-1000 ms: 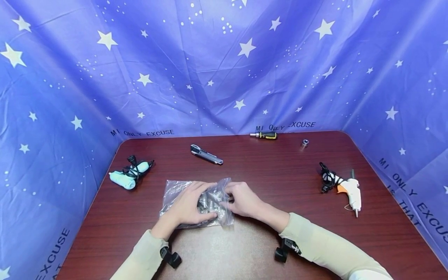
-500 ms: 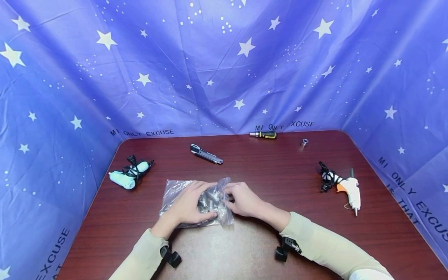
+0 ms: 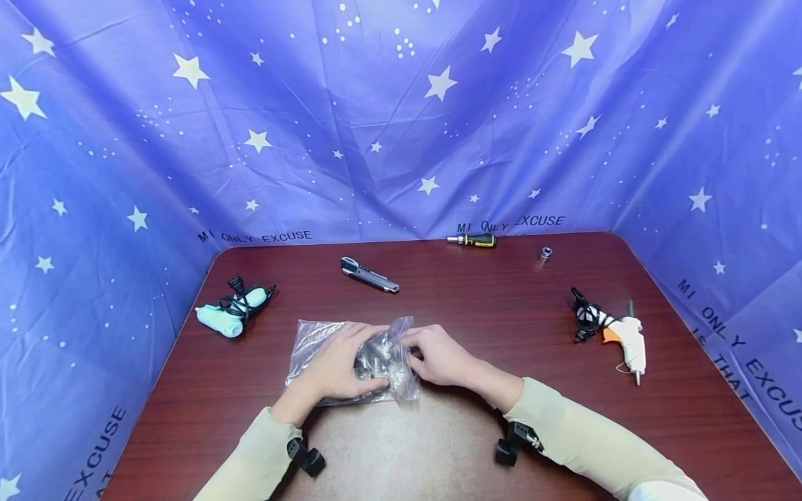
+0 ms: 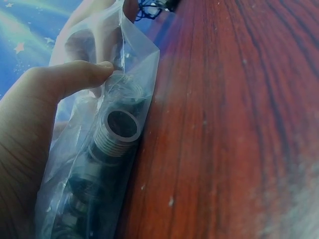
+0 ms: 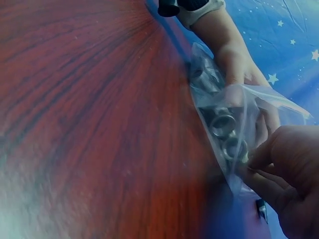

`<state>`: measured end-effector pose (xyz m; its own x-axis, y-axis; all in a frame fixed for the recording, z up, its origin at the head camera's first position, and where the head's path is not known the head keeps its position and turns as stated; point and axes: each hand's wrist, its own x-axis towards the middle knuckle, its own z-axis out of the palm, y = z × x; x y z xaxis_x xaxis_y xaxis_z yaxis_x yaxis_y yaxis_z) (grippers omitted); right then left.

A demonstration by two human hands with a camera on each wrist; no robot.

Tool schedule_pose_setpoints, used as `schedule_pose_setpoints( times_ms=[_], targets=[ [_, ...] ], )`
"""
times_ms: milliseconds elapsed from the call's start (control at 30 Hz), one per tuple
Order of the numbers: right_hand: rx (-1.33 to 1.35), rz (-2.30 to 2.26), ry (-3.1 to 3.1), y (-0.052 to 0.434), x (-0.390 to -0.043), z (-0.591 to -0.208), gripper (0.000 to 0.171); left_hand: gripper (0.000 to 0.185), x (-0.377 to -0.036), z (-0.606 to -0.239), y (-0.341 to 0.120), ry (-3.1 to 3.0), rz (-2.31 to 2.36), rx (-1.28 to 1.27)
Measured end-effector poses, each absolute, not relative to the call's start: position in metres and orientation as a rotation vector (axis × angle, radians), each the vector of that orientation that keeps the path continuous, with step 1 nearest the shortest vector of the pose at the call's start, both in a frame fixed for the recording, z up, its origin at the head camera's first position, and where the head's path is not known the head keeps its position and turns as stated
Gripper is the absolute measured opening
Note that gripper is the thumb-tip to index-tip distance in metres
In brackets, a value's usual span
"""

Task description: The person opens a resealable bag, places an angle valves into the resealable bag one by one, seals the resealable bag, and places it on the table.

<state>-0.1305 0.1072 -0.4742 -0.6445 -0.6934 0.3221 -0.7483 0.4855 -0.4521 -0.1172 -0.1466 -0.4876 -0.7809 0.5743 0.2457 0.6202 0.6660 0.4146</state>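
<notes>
A clear plastic bag [image 3: 308, 341] lies on the table in front of me, bulging with several metal pieces. Through the film in the left wrist view I make out a threaded metal pipe fitting [image 4: 110, 143] with a round open end. My left hand [image 3: 341, 363] grips the bag from above, its thumb along the near side and its fingers over the far side. At the bag's right end, my right hand [image 3: 438, 356] pinches the plastic between thumb and fingers. In the right wrist view, ring-shaped metal ends [image 5: 234, 149] show close to those fingertips, which the film partly hides.
Behind the bag lies a utility knife [image 3: 370, 275]. A blue glue gun [image 3: 221, 321] with a wrapped cord is at left, a white glue gun [image 3: 631, 344] at right. Along the back edge are a screwdriver [image 3: 479, 241] and a small metal socket [image 3: 546, 255].
The right hand's fingers shift slightly at the bag's right end. The left hand and the bag stay practically where they were.
</notes>
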Motion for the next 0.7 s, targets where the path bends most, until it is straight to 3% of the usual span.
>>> schedule_pose_setpoints(
  times_ms=[700],
  targets=[
    [1.040, 0.954, -2.772, 0.201, -0.120, -0.443, 0.018, 0.094, -0.116, -0.489, -0.147, -2.776, -0.742, -1.000]
  ],
)
